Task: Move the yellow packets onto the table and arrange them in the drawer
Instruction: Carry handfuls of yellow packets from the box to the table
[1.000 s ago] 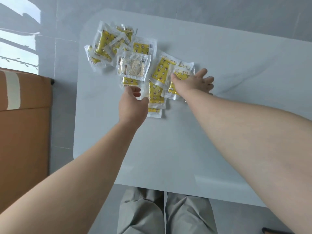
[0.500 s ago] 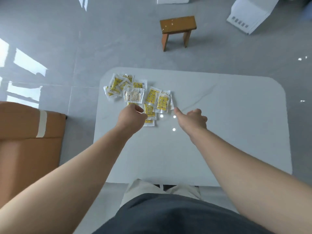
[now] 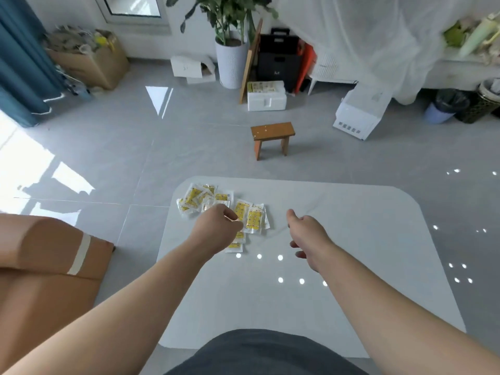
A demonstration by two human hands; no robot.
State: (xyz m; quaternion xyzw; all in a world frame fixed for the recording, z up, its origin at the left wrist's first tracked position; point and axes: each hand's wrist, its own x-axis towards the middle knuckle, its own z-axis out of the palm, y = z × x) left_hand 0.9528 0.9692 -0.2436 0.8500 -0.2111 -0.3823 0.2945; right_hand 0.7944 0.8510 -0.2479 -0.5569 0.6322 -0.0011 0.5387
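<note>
Yellow packets (image 3: 254, 219) lie heaped near the far-left corner of the table (image 3: 351, 239), seemingly staged there for sorting. The left hand (image 3: 219, 226) curls over the heap; whether it grips one I cannot tell. The right hand (image 3: 305, 234) hangs slack and empty just beside them.

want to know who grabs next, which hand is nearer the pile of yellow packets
Left. The left hand overlaps the near edge of the pile of yellow plastic packets, hiding some; the right hand hangs over the white table to the pile's right, apart from it.
</note>
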